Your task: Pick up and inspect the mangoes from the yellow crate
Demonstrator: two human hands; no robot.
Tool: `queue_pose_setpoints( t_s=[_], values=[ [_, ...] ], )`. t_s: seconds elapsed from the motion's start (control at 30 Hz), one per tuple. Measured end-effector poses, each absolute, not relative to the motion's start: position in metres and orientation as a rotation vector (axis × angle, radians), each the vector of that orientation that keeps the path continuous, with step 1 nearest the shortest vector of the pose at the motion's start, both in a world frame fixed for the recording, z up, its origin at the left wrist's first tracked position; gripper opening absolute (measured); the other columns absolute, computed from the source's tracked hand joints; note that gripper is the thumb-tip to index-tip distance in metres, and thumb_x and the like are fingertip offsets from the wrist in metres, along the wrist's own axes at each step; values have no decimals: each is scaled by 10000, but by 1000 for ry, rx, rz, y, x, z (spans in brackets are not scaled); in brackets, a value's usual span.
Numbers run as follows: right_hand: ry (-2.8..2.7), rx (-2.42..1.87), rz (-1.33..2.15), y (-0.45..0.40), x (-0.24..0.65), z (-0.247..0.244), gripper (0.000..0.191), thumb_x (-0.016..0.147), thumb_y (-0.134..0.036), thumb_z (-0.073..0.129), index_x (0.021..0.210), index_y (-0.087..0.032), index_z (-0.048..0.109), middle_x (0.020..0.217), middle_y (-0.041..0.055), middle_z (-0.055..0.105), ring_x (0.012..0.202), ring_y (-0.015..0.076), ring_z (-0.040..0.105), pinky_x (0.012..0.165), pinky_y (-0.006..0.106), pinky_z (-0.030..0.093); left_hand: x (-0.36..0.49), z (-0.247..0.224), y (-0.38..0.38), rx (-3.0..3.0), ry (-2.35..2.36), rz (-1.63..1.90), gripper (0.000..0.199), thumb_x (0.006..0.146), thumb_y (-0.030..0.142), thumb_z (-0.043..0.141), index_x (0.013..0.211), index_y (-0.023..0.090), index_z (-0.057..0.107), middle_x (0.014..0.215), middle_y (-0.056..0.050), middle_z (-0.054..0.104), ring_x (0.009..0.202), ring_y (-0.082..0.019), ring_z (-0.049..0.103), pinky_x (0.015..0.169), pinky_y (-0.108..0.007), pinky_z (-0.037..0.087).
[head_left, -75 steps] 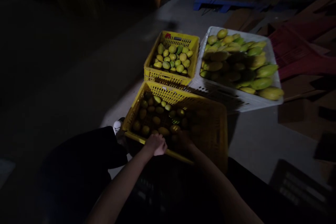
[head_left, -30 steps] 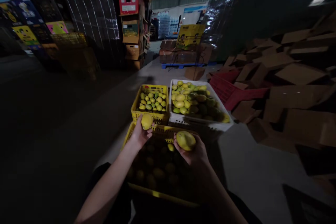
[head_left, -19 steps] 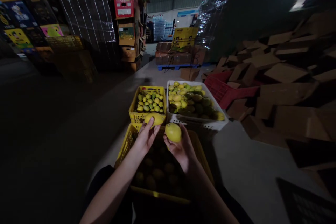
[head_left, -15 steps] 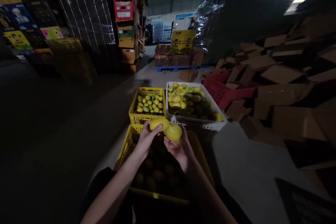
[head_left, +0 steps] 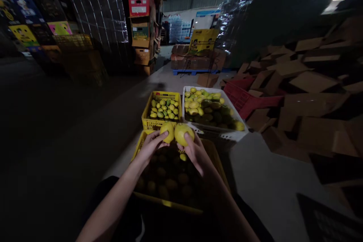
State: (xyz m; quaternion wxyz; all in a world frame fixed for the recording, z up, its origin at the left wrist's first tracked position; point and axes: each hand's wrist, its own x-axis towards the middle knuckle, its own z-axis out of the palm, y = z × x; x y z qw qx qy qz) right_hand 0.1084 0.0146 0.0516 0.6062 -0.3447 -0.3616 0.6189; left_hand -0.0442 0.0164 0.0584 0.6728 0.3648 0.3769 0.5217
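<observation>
My left hand is closed round a yellow lemon, its thumb lying across the near side. In my right hand is a second, rounder lemon, gripped with the thumb on top. The two lemons are side by side, almost touching. Below both hands stands a large yellow crate with many lemons lying in its shade. Just beyond it, a smaller yellow crate holds yellow and greenish lemons. A white crate heaped with lemons stands at the right of that one.
A red crate and a pile of flattened and open cardboard boxes lie to the right. Stacked cartons rise at the back. Behind the crates, a blue pallet carries boxes. Shadow covers the floor at left.
Both lemons have been turned in my hands, the left one now more upright. My right thumb has come over its lemon. The view has shifted slightly.
</observation>
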Motion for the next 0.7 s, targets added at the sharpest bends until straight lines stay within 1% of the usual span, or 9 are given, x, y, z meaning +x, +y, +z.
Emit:
queue_pose_setpoints(
  t_s=[0.07,0.1,0.13,0.23,0.33,0.47,0.6,0.7],
  values=[
    [-833,-811,1451,14,108,52,438,596,-283,801,970,-256,575,680,-58,586,502,86,438,445,217,349,-47,59,16,759,848,1136,300,685,350,779,841,100,721,813,-67,695,676,-108,615,682,-215,529],
    [-828,-815,1461,15,108,52,445,586,-271,803,964,-255,568,687,-57,587,509,86,443,443,213,348,-49,60,15,720,854,1126,274,709,335,761,844,101,714,807,-66,697,662,-105,617,680,-211,532],
    [-818,-813,1473,15,107,51,423,596,-287,796,947,-250,562,689,-54,584,514,88,448,438,211,346,-50,60,15,679,860,1122,245,733,316,739,856,106,705,805,-64,698,651,-102,621,678,-207,534],
    [-760,-764,1503,18,106,48,324,678,-409,720,885,-233,545,697,-39,573,522,92,453,415,205,332,-51,61,15,569,844,1133,145,793,245,668,884,132,660,789,-49,693,641,-98,635,653,-192,530],
    [-738,-719,1495,22,106,46,308,701,-428,682,885,-226,540,741,-27,588,549,99,473,407,199,321,-52,61,17,498,794,1138,79,815,205,622,858,139,618,746,-45,671,634,-95,630,628,-179,520],
    [-740,-701,1532,25,107,47,329,709,-421,646,952,-210,575,783,-3,622,578,121,511,414,219,339,-51,60,21,441,767,1107,94,830,197,585,877,123,621,765,-63,668,643,-101,621,670,-206,538],
    [-726,-794,1518,29,109,46,309,726,-471,617,887,-210,580,690,-26,581,541,106,483,400,202,302,-51,62,22,455,746,1159,117,857,123,537,905,133,642,844,-43,680,673,-84,622,694,-195,548],
    [-705,-857,1463,32,109,45,367,715,-551,624,845,-220,533,647,-44,541,501,88,437,386,189,263,-50,62,21,479,756,1155,161,871,107,531,980,150,642,922,-42,688,715,-92,648,735,-222,562]
  ],
)
